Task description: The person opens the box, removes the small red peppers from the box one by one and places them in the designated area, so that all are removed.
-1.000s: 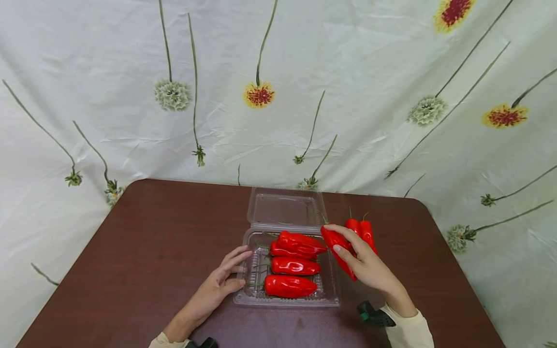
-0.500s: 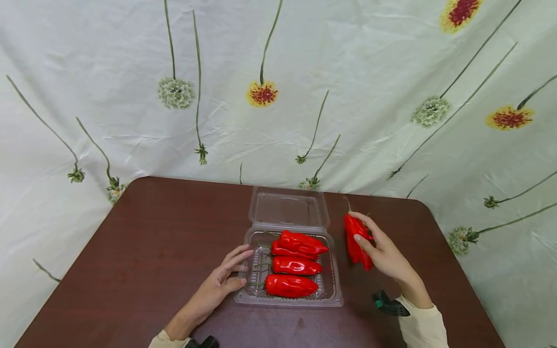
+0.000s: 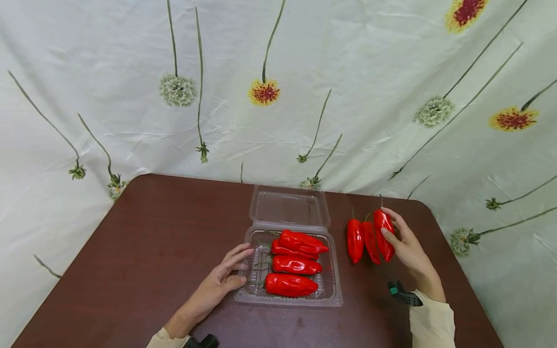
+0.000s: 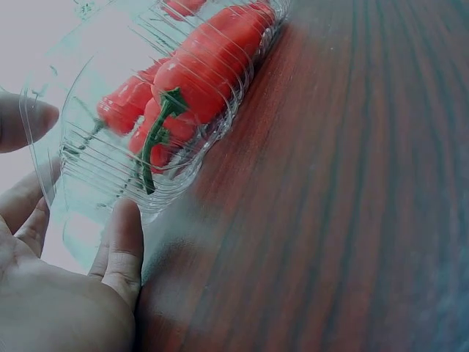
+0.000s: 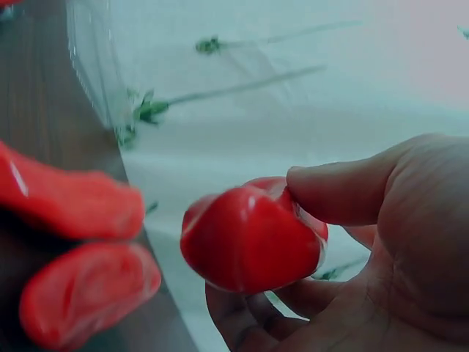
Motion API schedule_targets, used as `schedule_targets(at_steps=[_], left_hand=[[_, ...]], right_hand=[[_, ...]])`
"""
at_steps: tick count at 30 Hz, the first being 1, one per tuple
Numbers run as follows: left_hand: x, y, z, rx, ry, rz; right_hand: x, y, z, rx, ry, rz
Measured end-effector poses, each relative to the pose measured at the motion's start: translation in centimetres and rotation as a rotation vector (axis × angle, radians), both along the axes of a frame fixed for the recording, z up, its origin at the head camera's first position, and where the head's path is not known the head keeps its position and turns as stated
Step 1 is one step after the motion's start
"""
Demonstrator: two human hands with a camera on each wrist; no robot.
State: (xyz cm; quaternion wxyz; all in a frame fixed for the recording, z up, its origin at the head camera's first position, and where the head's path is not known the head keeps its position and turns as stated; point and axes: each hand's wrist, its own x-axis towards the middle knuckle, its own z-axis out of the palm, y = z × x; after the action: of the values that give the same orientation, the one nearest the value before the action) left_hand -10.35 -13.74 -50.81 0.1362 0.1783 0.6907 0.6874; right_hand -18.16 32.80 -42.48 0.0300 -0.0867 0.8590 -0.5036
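One red pepper (image 3: 384,235) — gripped by right hand (image 3: 409,251).

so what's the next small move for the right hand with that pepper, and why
Probably lower it onto the table and let go: the right hand grips the red pepper right beside two peppers already lying there, outside the clear container.

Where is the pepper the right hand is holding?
In the head view, the held pepper sits in the right hand, right of the clear box, beside two loose peppers.
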Motion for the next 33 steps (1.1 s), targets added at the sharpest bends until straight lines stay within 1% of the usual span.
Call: schedule_targets(at_steps=[3,6,11,17,22,28,33], left_hand=[[0.0,0.0,0.0,-0.003,0.007,0.005],[0.0,0.0,0.0,-0.001,0.030,0.002],[-0.2,0.0,0.1,0.000,0.036,0.001],[-0.1,0.0,0.0,-0.002,0.000,-0.001],[-0.1,0.0,-0.2,0.002,-0.014,-0.004],[0.0,0.1,-0.1,-0.012,-0.031,-0.007],[-0.1,0.1,-0.1,-0.022,-0.025,-0.003]], right_hand=[[-0.3,0.7,-0.4,0.007,-0.036,-0.042],[-0.6,1.2,-0.8,0.005,-0.070,-0.077],[-1.0,1.7,-1.5,0.006,-0.099,-0.115],[-1.0,2.1,-2.2,0.013,-0.126,-0.126],[-1.0,2.3,-2.9,0.038,-0.146,-0.124],[-1.3,2.6,-3.7,0.058,-0.138,-0.133],[-1.4,2.6,-4.3,0.069,-0.131,-0.145]])
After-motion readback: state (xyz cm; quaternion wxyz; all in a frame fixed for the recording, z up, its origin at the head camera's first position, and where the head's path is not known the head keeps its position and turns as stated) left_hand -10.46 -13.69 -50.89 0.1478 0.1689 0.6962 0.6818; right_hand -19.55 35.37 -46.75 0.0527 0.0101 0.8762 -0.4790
